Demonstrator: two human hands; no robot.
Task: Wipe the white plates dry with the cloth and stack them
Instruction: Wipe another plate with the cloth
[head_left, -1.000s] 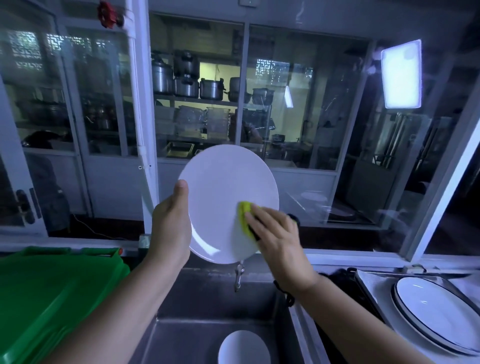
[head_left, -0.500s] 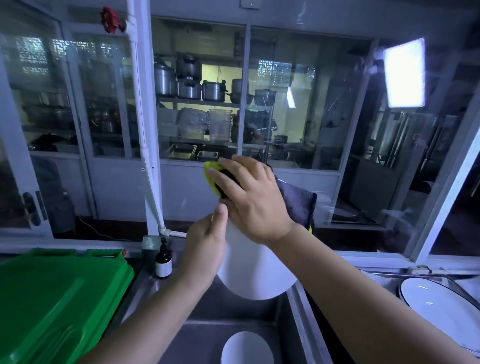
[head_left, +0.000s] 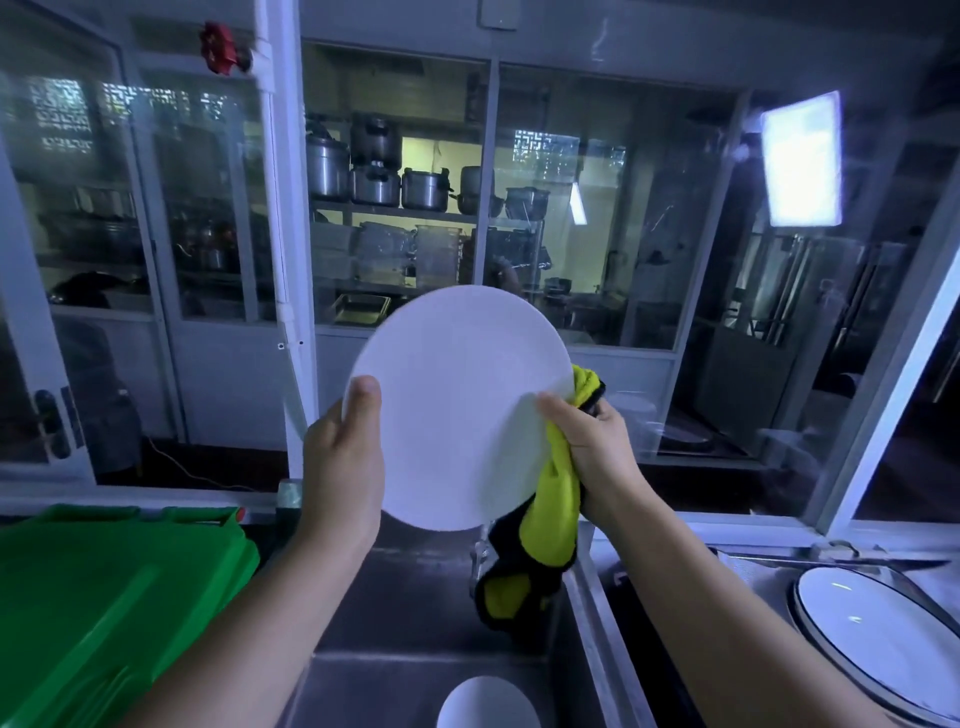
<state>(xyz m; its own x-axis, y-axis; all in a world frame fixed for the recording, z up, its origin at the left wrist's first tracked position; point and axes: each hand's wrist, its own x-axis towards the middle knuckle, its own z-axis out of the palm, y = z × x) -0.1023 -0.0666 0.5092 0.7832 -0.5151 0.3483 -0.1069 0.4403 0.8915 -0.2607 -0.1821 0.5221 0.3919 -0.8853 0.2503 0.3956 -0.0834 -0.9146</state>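
Both arms are reaching forward and up, forearms angling in toward each other, hands raised at about the same height. Left hand is gripping the white plate at its left rim, thumb pointing up and pressing flat on the near face, the other fingers hidden behind the plate. Right hand is clamping the plate's lower right rim through the cloth, thumb lying on the near face, fingers curling round the bunched cloth behind the rim. The plate is standing nearly upright between the two hands, face toward the camera, most of it rising above the thumbs. The cloth is yellow with a dark edge; one bit is poking out above the right hand at the rim, and the rest is hanging loose below the right wrist, under the plate's lower edge. The sink is lying directly below both hands, with a second white plate sitting in its bottom, under the right forearm side. Dark-rimmed plates are lying on the table, well right of and below the right hand. A green bin lid is sitting left of and below the left forearm.
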